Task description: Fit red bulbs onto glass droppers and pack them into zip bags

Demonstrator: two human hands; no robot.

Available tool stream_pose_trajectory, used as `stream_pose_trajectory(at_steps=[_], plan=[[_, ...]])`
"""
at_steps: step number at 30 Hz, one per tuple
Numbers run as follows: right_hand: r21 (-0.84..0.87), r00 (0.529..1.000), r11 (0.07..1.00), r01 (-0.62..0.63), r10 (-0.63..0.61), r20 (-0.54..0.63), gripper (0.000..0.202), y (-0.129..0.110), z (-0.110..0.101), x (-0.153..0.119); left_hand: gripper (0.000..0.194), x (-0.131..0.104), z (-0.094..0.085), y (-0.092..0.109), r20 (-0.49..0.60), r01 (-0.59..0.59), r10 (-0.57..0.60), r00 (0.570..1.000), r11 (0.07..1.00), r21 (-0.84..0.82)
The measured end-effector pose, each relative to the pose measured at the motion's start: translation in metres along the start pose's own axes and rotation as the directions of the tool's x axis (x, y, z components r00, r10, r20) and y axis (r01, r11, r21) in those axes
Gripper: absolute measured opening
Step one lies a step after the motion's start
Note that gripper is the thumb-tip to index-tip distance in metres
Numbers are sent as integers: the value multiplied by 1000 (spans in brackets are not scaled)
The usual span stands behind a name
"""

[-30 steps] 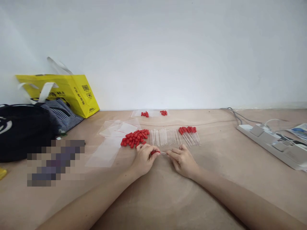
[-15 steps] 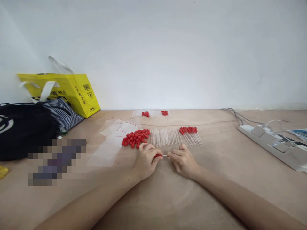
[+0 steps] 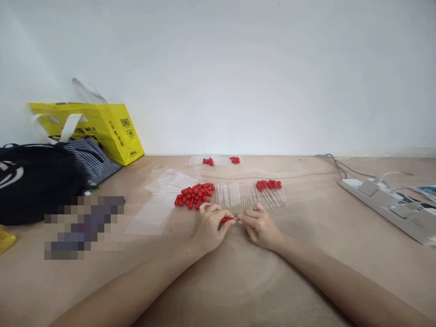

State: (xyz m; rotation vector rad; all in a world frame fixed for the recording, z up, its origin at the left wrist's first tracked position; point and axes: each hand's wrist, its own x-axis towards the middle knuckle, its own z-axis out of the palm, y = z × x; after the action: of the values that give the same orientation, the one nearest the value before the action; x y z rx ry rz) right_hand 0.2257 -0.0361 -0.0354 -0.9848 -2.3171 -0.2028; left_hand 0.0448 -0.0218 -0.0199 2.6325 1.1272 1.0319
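Observation:
Between thumb and fingers, my left hand (image 3: 213, 227) pinches a red rubber bulb (image 3: 226, 220). My right hand (image 3: 260, 226) is closed on a thin clear tube (image 3: 235, 219), whose short visible length meets the bulb; the rest is hidden by the fingers. Just beyond my left hand lies a pile of red bulbs (image 3: 194, 195). A row of clear tubes (image 3: 235, 195) lies side by side right of the pile. Several tubes with red bulbs on their ends (image 3: 272, 193) lie beyond my right hand.
Flat clear plastic bags (image 3: 150, 213) lie left of the pile. Near the wall is another bag (image 3: 221, 160) with red bulbs and tubes. A yellow bag (image 3: 116, 131), a striped bag (image 3: 90, 161) and a black bag (image 3: 37, 181) stand left. A white power strip (image 3: 384, 206) with cables is right.
My hands have come slightly closer together, and less of the tube shows between them. The view has shifted a little.

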Motion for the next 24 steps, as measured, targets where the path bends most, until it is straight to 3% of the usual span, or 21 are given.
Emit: stream_pose_trajectory(at_steps=[7, 12, 19, 24], plan=[[-16, 996, 997, -77, 77, 33, 28, 11, -9, -2, 21, 1, -4, -12, 49, -7, 9, 999, 999, -32], [32, 994, 997, -75, 72, 83, 25, 13, -10, -6, 13, 1, -7, -10, 78, -19, 22, 997, 999, -48], [29, 997, 998, -62, 61, 55, 24, 8, -7, -3, 12, 3, -6, -9, 58, -13, 14, 998, 1000, -18], [-79, 996, 994, -78, 80, 26, 23, 10, -11, -1, 14, 4, -5, -10, 19, -3, 2, 1000, 998, 64]])
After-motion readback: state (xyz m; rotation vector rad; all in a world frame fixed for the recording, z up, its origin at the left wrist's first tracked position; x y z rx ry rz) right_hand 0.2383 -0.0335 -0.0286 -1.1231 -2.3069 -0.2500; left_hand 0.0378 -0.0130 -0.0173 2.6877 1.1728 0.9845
